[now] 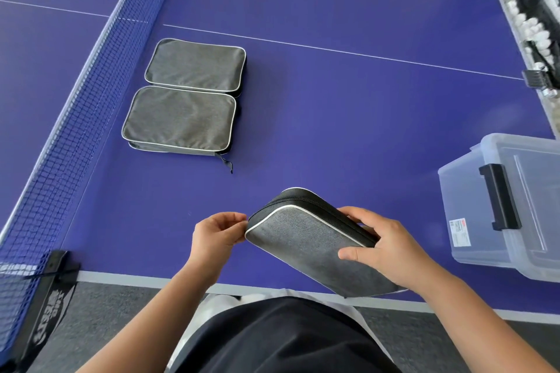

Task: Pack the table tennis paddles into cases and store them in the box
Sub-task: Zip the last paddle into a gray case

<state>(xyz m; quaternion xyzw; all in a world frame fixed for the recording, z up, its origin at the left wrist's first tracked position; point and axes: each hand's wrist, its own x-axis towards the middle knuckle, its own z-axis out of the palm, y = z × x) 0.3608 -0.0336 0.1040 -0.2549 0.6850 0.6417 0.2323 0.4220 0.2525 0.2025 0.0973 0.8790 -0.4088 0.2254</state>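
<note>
Right hand [391, 247]: grey paddle case [306, 239] gripped, tilted, thumb on top.
Left hand [216, 236]: case's nine-o'clock corner pinched.
Counter [333, 118]: beneath.

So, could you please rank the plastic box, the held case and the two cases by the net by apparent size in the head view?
1. Plastic box, partly cropped.
2. Held case, nearest the camera, so unsure.
3. Near net case and far net case look alike.
</note>
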